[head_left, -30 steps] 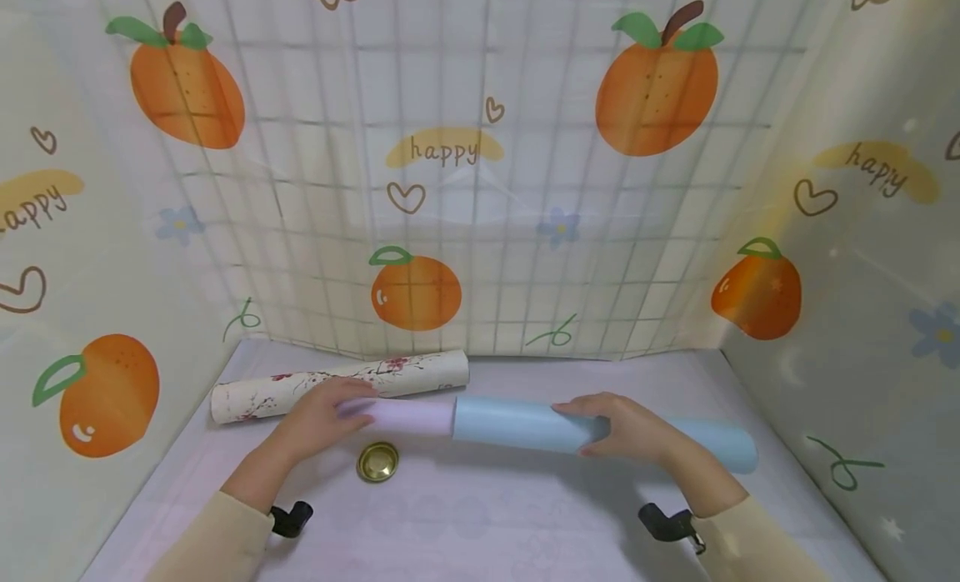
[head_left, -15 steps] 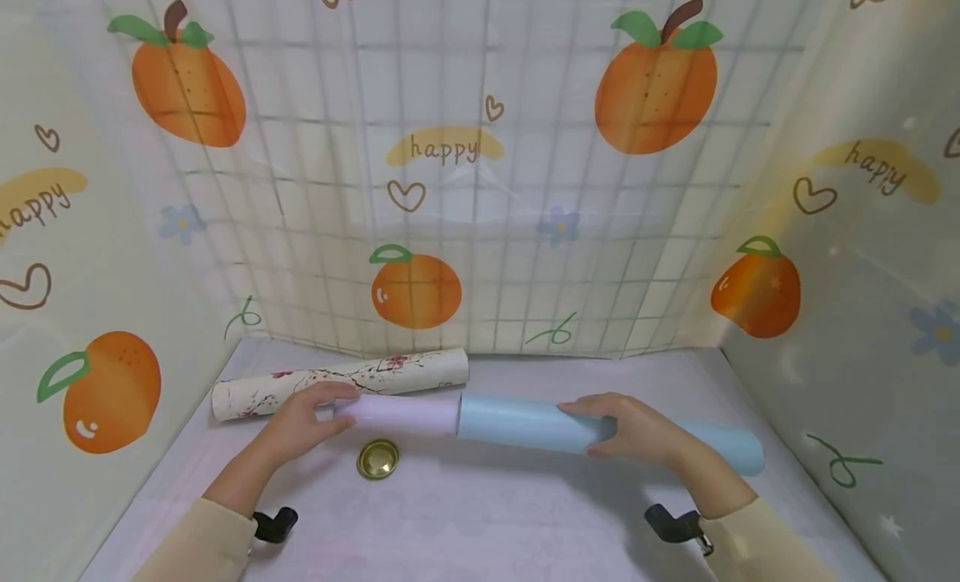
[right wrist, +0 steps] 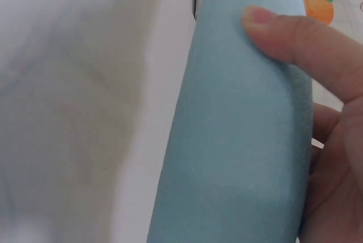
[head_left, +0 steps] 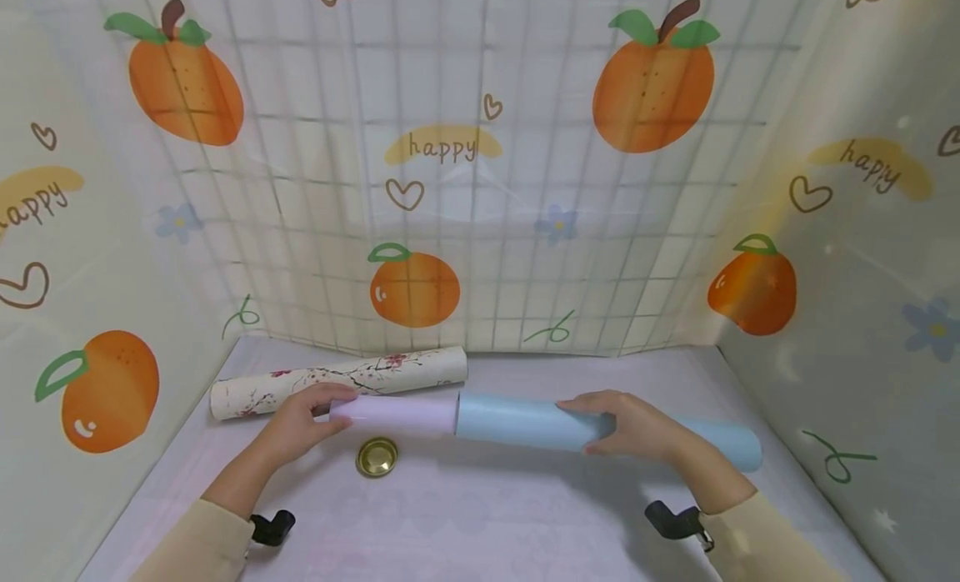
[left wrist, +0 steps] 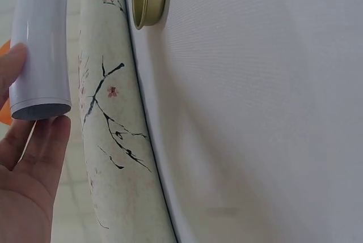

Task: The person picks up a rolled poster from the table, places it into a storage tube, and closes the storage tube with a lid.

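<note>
Two bare hands, set well apart, hold a two-coloured tube crosswise above a counter point(head_left: 510, 519) covered in pale cloth. The left hand point(head_left: 303, 419) pinches the free left end of a lilac tube point(head_left: 401, 415); the right hand point(head_left: 643, 428) is wrapped around the middle of a blue tube point(head_left: 506, 422). The lilac tube's other end appears to run into the blue tube's open left mouth. Together they span from the counter's left half nearly to its right edge, and the shadow beneath suggests they are raised.

Behind them, a white roll point(head_left: 337, 377) printed with red blossoms and dark branches lies slanted, from near the back left corner along the back edge. In front of the lilac tube, apart from it, sits a shallow gold lid point(head_left: 377, 457). A curtain point(head_left: 483, 248) patterned with oranges hangs behind.

What could go wrong, as a judgement: the left grip is close to the lilac tube's end, so its smooth, glossy surface could slip from that hand. A tilt between the two tubes could make them bind where they meet, and a hard squeeze could dent the walls if they are thin. A dip of the left hand could knock the lid; a backward swing could set the roll rolling.
</note>
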Action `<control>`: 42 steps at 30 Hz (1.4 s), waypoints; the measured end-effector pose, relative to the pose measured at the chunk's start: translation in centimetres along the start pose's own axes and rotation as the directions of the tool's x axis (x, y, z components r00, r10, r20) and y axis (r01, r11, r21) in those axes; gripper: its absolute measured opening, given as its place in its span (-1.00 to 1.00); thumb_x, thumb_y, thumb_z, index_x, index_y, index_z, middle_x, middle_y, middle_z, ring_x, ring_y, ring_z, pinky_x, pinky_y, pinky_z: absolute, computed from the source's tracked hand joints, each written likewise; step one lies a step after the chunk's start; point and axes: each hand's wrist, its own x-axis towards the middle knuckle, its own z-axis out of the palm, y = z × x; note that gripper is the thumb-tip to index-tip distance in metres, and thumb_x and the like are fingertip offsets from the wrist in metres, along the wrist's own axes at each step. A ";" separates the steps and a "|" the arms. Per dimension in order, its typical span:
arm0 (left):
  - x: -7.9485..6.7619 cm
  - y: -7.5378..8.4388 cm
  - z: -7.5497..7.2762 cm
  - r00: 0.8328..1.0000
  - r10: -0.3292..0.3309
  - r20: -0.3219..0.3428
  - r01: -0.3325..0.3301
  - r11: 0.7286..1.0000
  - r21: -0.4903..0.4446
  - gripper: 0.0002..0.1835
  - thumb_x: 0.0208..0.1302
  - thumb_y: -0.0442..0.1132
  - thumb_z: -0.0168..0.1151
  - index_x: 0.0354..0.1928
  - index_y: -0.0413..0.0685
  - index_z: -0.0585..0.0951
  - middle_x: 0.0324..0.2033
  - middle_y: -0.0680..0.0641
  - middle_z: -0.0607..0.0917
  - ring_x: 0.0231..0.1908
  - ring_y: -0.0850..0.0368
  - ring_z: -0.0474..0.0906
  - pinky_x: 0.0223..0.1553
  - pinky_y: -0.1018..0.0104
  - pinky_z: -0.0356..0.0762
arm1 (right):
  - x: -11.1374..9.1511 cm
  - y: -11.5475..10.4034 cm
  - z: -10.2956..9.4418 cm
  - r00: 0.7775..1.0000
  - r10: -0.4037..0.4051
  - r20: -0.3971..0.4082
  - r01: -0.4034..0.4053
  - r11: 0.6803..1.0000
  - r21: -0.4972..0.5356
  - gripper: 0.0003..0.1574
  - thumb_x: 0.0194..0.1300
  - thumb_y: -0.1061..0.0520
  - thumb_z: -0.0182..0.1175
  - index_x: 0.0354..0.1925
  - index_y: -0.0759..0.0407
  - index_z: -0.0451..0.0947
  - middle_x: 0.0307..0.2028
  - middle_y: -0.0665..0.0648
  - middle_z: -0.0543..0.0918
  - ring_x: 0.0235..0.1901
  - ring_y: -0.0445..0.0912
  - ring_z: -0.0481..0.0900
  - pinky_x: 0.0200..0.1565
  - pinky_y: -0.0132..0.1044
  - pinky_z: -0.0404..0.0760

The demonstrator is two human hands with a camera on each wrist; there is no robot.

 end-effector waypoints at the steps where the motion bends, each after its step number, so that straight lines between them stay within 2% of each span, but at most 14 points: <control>1: 0.0 0.0 0.0 1.000 -0.007 0.003 0.007 1.000 -0.003 -0.59 0.17 -0.19 0.50 0.09 0.07 0.71 0.17 -0.02 0.62 0.21 -0.06 0.51 0.18 0.05 0.54 | 0.0 0.0 0.0 1.000 0.000 0.000 0.000 1.000 0.002 -0.15 0.01 0.02 0.58 0.30 -0.16 0.56 0.25 0.10 0.58 0.21 0.16 0.51 0.16 0.20 0.48; 9: -0.1 0.2 -0.1 0.999 -0.036 0.028 0.035 0.999 0.022 -0.57 0.19 -0.12 0.49 0.12 0.03 0.70 0.15 0.00 0.63 0.20 -0.06 0.52 0.16 -0.01 0.55 | 0.1 -0.2 -0.2 1.000 0.010 0.017 -0.010 1.000 0.001 -0.14 0.02 0.02 0.57 0.31 -0.18 0.54 0.26 0.09 0.56 0.22 0.15 0.49 0.17 0.19 0.47; 17: -0.1 0.4 0.1 1.000 -0.004 0.030 0.005 1.000 -0.022 -0.60 0.17 -0.19 0.49 0.08 -0.03 0.71 0.11 -0.02 0.65 0.15 -0.04 0.54 0.16 0.03 0.56 | 0.2 -0.5 -0.2 1.000 -0.012 0.004 0.012 1.000 0.016 -0.14 0.01 0.09 0.58 0.30 -0.13 0.55 0.25 0.11 0.58 0.21 0.16 0.50 0.13 0.16 0.51; 22: 0.0 0.4 0.6 1.000 0.020 0.023 -0.019 0.999 -0.033 -0.62 0.17 -0.18 0.50 0.05 0.02 0.72 0.08 0.00 0.66 0.13 -0.01 0.55 0.17 0.07 0.55 | 0.3 -0.7 -0.1 1.000 -0.010 0.012 0.010 1.000 0.016 -0.15 0.02 0.07 0.57 0.31 -0.15 0.54 0.26 0.08 0.57 0.22 0.15 0.50 0.14 0.14 0.50; 25: 0.1 0.4 1.0 0.999 0.033 0.025 -0.032 0.998 -0.048 -0.62 0.18 -0.17 0.49 0.05 -0.01 0.72 0.08 -0.04 0.66 0.13 -0.04 0.55 0.15 0.00 0.56 | 0.4 -0.8 0.0 1.000 -0.013 0.015 0.013 1.000 0.012 -0.15 0.03 0.07 0.56 0.31 -0.15 0.54 0.26 0.08 0.56 0.22 0.15 0.49 0.14 0.15 0.50; 29: 0.2 0.5 1.5 0.999 0.018 0.030 -0.016 0.997 -0.071 -0.62 0.19 -0.17 0.48 0.06 -0.02 0.72 0.09 -0.05 0.65 0.13 -0.04 0.54 0.14 -0.03 0.56 | 0.4 -0.8 0.1 1.000 -0.019 0.008 0.019 1.000 0.020 -0.15 0.03 0.10 0.56 0.31 -0.15 0.55 0.26 0.10 0.57 0.22 0.17 0.49 0.15 0.18 0.49; 36: 0.2 0.7 2.1 0.999 0.001 0.039 0.003 0.995 -0.097 -0.61 0.19 -0.16 0.49 0.07 -0.04 0.71 0.09 -0.05 0.65 0.13 -0.06 0.54 0.13 0.04 0.58 | 0.4 -0.7 0.7 1.000 -0.018 0.019 0.017 0.998 0.052 -0.16 0.05 0.06 0.55 0.31 -0.16 0.54 0.27 0.13 0.55 0.24 0.18 0.47 0.16 0.19 0.48; 42: 0.2 0.9 2.5 0.999 -0.016 0.036 0.020 0.996 -0.089 -0.62 0.18 -0.16 0.49 0.06 0.02 0.72 0.10 -0.03 0.65 0.15 -0.04 0.54 0.13 0.12 0.59 | 0.4 -0.6 0.9 1.000 -0.024 0.016 0.024 0.999 0.033 -0.15 0.04 0.05 0.56 0.31 -0.16 0.54 0.27 0.10 0.55 0.23 0.17 0.48 0.15 0.18 0.49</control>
